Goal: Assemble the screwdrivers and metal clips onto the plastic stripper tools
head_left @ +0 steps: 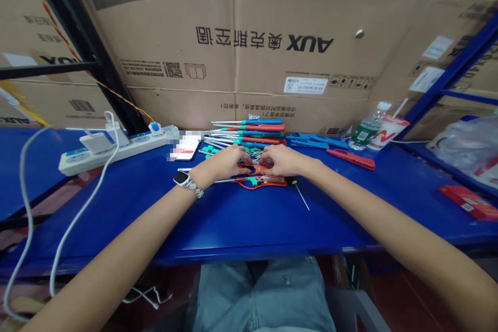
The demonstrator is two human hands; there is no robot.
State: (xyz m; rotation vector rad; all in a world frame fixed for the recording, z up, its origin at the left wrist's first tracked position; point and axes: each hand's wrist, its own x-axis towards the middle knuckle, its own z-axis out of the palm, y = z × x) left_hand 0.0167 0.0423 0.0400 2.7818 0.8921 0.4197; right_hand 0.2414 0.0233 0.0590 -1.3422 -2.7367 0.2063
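Note:
On the blue table, both my hands are closed around an orange-red lighter casing (257,169). My left hand (230,161) pinches its left end, and my right hand (280,160) grips the right end. Just in front lies an open long-nosed lighter (252,181) with a green trigger, inner parts showing and a metal tube pointing left. Behind my hands is a stack of long-nosed lighters (260,128) with red and blue handles. Small green and metal parts beside them are partly hidden by my fingers. A thin screwdriver (301,196) with a yellow handle rests right of the open lighter.
Blue casings (315,141) and a red casing (352,159) lie to the right, near a water bottle (364,132) and a paper cup (387,134). Left are a phone (189,146) and a power strip (112,153) with cables. A large cardboard box (163,36) stands behind.

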